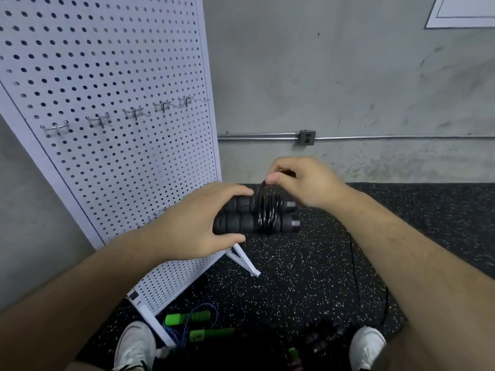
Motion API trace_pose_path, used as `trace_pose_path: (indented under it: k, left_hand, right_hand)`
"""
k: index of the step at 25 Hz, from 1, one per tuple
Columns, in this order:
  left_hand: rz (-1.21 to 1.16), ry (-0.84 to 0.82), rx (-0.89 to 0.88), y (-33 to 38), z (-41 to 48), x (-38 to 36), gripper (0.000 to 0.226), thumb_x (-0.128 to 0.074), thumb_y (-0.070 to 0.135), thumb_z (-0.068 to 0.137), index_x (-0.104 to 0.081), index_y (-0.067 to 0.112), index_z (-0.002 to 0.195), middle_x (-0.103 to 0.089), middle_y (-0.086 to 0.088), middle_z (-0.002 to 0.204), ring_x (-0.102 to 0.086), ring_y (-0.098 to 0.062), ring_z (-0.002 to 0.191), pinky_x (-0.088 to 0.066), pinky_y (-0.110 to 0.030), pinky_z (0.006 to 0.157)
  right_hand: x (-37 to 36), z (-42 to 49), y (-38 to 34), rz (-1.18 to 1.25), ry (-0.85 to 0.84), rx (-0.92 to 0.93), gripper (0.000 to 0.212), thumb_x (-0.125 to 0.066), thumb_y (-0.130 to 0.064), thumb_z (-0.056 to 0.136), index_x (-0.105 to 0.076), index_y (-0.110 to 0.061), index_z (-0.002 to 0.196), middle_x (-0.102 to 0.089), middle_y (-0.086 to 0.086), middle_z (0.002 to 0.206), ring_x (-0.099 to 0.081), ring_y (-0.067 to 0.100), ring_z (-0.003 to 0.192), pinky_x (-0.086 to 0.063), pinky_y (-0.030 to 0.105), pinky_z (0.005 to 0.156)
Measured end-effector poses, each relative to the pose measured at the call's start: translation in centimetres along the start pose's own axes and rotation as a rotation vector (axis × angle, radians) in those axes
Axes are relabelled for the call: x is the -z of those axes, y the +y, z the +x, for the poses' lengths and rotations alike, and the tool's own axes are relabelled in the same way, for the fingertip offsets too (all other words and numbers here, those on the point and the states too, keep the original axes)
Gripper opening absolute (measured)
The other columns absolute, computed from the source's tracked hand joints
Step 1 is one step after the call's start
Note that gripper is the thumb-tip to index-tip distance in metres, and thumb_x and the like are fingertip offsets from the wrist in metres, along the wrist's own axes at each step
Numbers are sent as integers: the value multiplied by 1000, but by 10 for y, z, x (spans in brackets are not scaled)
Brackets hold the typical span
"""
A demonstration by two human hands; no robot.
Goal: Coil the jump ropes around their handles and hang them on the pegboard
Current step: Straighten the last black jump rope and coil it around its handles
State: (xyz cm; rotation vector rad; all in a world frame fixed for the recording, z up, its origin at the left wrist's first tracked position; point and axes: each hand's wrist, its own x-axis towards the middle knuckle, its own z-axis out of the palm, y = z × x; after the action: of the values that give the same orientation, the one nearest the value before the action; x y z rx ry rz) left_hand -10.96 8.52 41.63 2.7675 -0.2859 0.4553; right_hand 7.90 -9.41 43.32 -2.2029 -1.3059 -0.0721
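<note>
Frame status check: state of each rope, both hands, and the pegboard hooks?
Black jump rope: handles paired, cord wound around them, held, not hung.
Left hand: grips the paired handles.
Right hand: pinches the cord above the coil.
Green jump rope: on the floor, blue cord loose, uncoiled.
Pegboard hooks: upper row all bare.
Dark handles by the right shoe: on the floor, too blurred to tell more.

Head-worn view, forward and downward.

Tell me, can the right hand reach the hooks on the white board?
Probably yes: nothing stands between the right hand and the hooks. But it is busy, pinching the black rope wound round the handles in the left hand.
</note>
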Motion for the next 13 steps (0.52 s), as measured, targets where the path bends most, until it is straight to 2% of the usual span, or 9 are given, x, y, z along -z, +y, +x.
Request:
trace_pose_path:
  k: [2, 3, 4, 5, 6, 8, 10, 13]
  left_hand:
    - [-46, 50, 16, 5, 0, 8, 67, -82, 37, 81, -49, 31, 140, -56, 19, 123, -51, -4, 117, -38, -21, 101]
    - [-39, 64, 23, 5, 1, 10, 67, -82, 37, 81, -49, 32, 139, -57, 19, 122, -51, -5, 117, -38, -22, 101]
    - [-26, 80, 38, 2, 3, 12, 66, -82, 37, 81, -49, 33, 138, -57, 20, 122, -51, -4, 116, -39, -24, 101]
    - [-13, 102, 61, -2, 6, 12, 65, -82, 38, 81, -50, 34, 137, -56, 20, 121, -50, -3, 116, -39, -26, 101]
    - [2, 127, 88, -8, 9, 11, 64, -82, 39, 80, -50, 35, 136, -56, 21, 120, -49, -1, 115, -40, -27, 102]
    - [37, 164, 144, -19, 12, 10, 64, -83, 39, 79, -51, 35, 135, -56, 19, 119, -48, 0, 112, -40, -29, 102]
    - [74, 178, 180, -32, 13, 10, 64, -84, 37, 79, -52, 33, 135, -57, 17, 120, -49, -4, 112, -40, -30, 102]
    - [110, 193, 227, -49, 14, 11, 67, -85, 36, 77, -53, 30, 136, -58, 14, 119, -49, -7, 111, -41, -34, 102]
  right_hand:
    - [-9, 0, 5, 349, -52, -84, 14, -61, -32, 95, -66, -20, 89, -69, 0, 84, -65, 17, 76, -56, 40, 72]
    - [-18, -2, 3, 505, -118, -125, 11, -61, -19, 96, -65, -16, 87, -67, 1, 83, -65, 13, 73, -55, 35, 71]
    - [-30, -5, -1, 562, -175, -144, 16, -58, -8, 96, -63, -13, 82, -64, 0, 77, -62, 7, 67, -52, 28, 67]
    - [-44, -9, -7, 516, -205, -152, 25, -54, -4, 98, -60, -15, 77, -59, -3, 70, -55, 3, 58, -46, 22, 60]
    - [-58, -15, -14, 460, -223, -165, 32, -48, -7, 102, -58, -18, 74, -53, -4, 63, -48, 4, 51, -40, 21, 53]
    - [-83, -25, -30, 454, -238, -168, 35, -40, -25, 108, -59, -26, 79, -46, -1, 62, -39, 11, 50, -33, 23, 46]
    - [-95, -31, -44, 495, -235, -165, 33, -35, -38, 108, -58, -28, 87, -49, 3, 70, -42, 15, 57, -37, 29, 51]
    - [-97, -37, -59, 475, -228, -194, 32, -35, -39, 108, -56, -26, 88, -53, -1, 72, -48, 16, 63, -41, 32, 60]
